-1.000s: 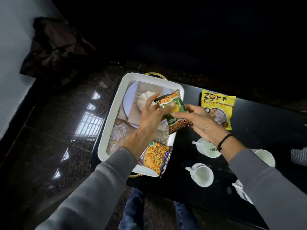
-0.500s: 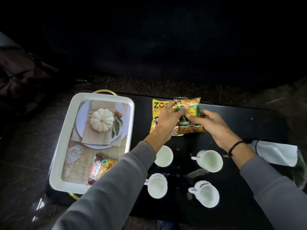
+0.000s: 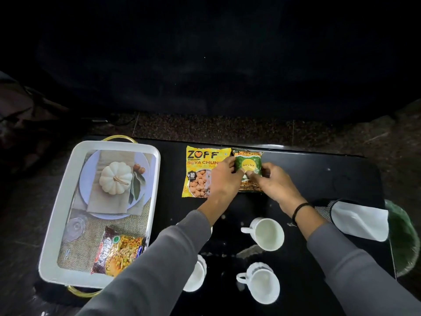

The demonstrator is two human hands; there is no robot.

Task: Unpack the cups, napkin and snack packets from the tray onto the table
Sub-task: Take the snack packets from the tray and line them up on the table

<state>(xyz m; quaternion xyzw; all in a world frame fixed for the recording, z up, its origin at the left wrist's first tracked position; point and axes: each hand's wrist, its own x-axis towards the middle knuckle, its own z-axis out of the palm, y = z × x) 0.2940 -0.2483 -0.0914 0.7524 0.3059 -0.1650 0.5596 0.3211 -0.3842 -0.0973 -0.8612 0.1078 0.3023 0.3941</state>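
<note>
Fingers of left hand (image 3: pixel 222 181) and right hand (image 3: pixel 276 185) clamp green packet (image 3: pixel 248 161), abutting yellow packet (image 3: pixel 200 169).

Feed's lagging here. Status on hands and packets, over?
Left hand and right hand grip green packet, down on table beside yellow packet. One orange packet left in tray. Nothing blocking.

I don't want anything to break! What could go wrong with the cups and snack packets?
Two risks. The left sleeve lies right over a cup; reaching back to the tray for the last packet could knock it over. Also, the left hand and right hand hold the green packet near the table's far edge, so a push might slide it off.
</note>
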